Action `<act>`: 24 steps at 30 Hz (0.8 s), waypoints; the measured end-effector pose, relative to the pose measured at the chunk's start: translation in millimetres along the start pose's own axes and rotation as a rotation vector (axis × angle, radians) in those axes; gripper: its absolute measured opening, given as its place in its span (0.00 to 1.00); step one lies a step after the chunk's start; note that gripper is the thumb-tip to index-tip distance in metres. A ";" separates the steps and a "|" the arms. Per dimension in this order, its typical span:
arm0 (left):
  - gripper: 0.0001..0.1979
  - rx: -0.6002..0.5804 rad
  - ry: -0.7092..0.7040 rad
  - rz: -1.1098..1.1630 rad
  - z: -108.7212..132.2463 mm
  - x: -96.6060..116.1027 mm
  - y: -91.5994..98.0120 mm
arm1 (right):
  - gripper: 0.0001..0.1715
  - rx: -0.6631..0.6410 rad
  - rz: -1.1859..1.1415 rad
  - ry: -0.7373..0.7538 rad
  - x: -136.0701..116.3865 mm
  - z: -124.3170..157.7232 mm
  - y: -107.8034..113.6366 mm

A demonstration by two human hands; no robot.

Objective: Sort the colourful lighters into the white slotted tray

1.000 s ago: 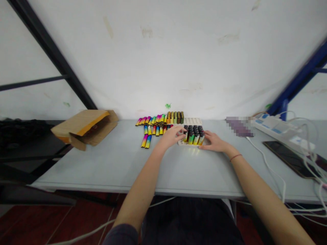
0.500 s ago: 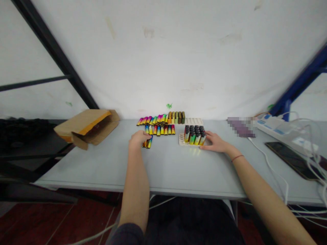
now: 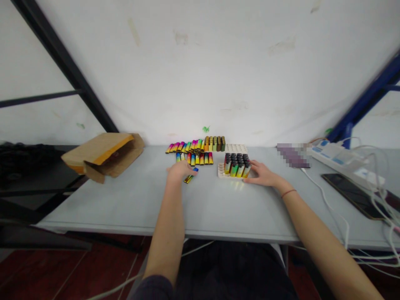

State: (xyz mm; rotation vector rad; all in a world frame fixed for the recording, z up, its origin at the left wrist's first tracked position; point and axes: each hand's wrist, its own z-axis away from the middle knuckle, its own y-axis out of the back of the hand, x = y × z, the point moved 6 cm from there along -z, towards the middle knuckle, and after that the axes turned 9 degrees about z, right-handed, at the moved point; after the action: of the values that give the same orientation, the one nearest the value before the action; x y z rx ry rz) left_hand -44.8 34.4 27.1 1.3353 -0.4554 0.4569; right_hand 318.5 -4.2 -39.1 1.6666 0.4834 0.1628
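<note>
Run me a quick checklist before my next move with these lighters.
Left hand holding the blue-and-gold lighter: cannot tell, the hand sits right at its end.
Right hand beside the white tray: ok.
Lighters standing in that tray: ok, upright, black tops up.
Second white tray: ok, open slots showing.
Loose lighter rows: ok, lying side by side.

A torn-open cardboard box (image 3: 104,156) lay at the left end of the tabletop (image 3: 125,204), and a power strip (image 3: 340,162) sat at the right end above a dark smartphone (image 3: 353,196), with white cables (image 3: 328,204) trailing nearby. A pixelated purple item (image 3: 293,155) lay just beside the strip. A black metal frame (image 3: 67,79) and a blue metal frame (image 3: 365,100) stood before a white wall (image 3: 200,71).
</note>
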 end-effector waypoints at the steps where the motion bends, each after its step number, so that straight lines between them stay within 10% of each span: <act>1: 0.09 -0.022 0.026 -0.035 0.3 0.7 -3.2 | 0.51 0.001 0.004 -0.005 1.1 -0.1 -0.9; 12: 0.13 -0.102 -0.187 0.376 -6.4 40.6 -36.7 | 0.54 -0.008 0.025 -0.013 -1.1 -0.6 0.4; 19: 0.05 -0.101 -0.147 0.856 6.5 62.0 -44.5 | 0.52 0.006 0.026 0.036 -1.9 -1.8 0.2; 24: 0.18 -0.082 -0.036 1.062 5.8 66.2 -47.5 | 0.52 -0.006 0.005 0.002 -1.4 -0.6 0.4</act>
State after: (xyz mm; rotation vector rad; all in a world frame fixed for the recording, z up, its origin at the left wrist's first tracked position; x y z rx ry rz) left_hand 36.2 24.0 26.7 0.9318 -1.2009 1.2633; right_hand 317.2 -4.3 -38.3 1.6619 0.4797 0.1698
